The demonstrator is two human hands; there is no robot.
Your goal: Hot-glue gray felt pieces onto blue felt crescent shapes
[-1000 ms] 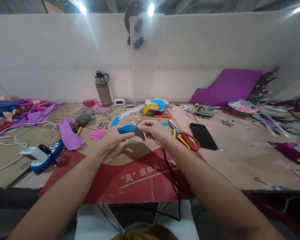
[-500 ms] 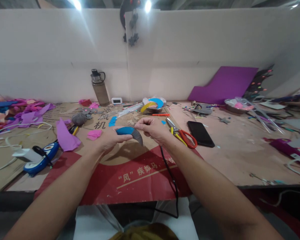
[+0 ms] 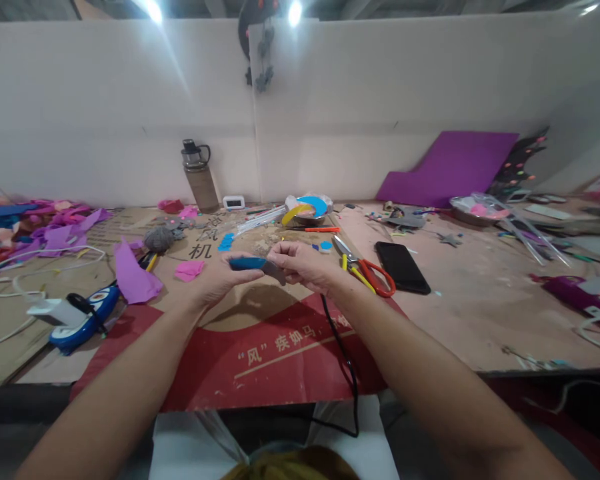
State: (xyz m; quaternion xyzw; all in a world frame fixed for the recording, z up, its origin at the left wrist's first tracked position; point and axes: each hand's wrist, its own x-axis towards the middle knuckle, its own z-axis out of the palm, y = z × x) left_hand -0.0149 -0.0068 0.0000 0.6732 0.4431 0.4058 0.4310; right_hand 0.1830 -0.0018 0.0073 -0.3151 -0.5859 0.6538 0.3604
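My left hand (image 3: pixel 215 280) and my right hand (image 3: pixel 300 263) meet above the cardboard sheet (image 3: pixel 260 353) in front of me. Between them they pinch a curved blue felt piece (image 3: pixel 247 264) joined to a grey felt piece (image 3: pixel 275 272). The left fingers close on the blue end. The right fingers close on the grey end, which shows only as a thin edge. Both pieces are held flat, a little above the table.
Red-handled scissors (image 3: pixel 367 270) and a black phone (image 3: pixel 403 267) lie right of my hands. A black cable (image 3: pixel 347 373) runs toward me. Purple and pink felt scraps (image 3: pixel 130 273), a blue glue gun (image 3: pixel 83 317), a water bottle (image 3: pixel 200 175) and a purple sheet (image 3: pixel 450 168) surround the work area.
The felt pieces have tilted flatter, so the grey part now shows edge-on. My hands stay together at nearly the same spot.
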